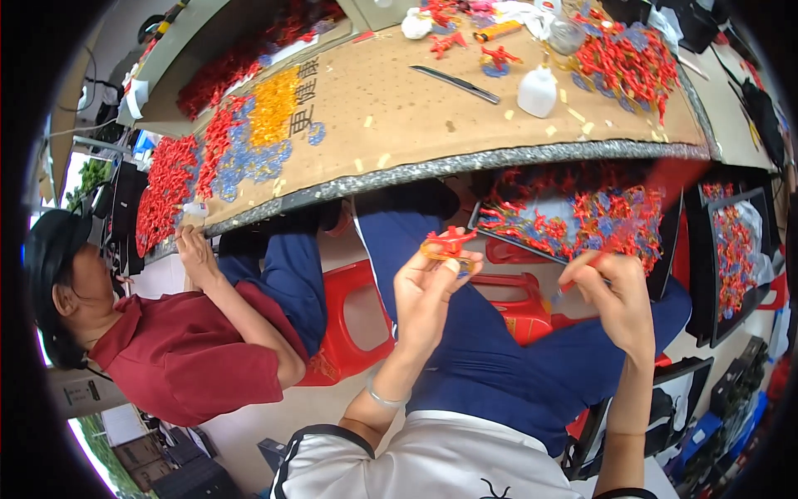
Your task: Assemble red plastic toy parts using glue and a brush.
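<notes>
Over my lap, my left hand pinches a small red plastic toy figure on a yellow and blue clear base between thumb and fingers. To the right, my right hand is closed round a thin tool with a small pale tip. A blurred red streak, probably the tool's handle, rises above that hand. The tool's exact kind is too blurred to make out. The two hands are apart, and the tip does not touch the figure. Beyond my hands a black tray holds many red figures on blue bases.
The brown-topped workbench carries a white squeeze bottle, a utility knife and a heap of red figures. At left, a co-worker in a dark red shirt sits by piles of red, blue and yellow parts. Another tray stands at right.
</notes>
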Action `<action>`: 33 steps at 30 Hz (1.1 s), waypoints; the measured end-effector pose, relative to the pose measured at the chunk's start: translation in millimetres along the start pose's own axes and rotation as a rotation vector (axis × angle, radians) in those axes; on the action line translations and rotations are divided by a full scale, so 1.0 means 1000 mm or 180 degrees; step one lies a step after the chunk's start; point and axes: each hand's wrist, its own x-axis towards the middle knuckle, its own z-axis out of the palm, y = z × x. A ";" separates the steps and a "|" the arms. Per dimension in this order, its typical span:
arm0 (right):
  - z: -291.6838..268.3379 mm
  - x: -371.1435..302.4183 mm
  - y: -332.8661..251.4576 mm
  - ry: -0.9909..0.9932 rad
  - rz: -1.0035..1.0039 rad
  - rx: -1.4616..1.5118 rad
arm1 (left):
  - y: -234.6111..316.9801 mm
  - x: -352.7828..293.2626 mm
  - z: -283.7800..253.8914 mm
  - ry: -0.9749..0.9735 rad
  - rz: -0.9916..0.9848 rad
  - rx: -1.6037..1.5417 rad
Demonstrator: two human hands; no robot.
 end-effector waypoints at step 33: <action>0.039 0.021 0.037 0.1726 -0.0963 0.1650 | -0.024 -0.002 0.048 -0.0396 -0.0125 0.0570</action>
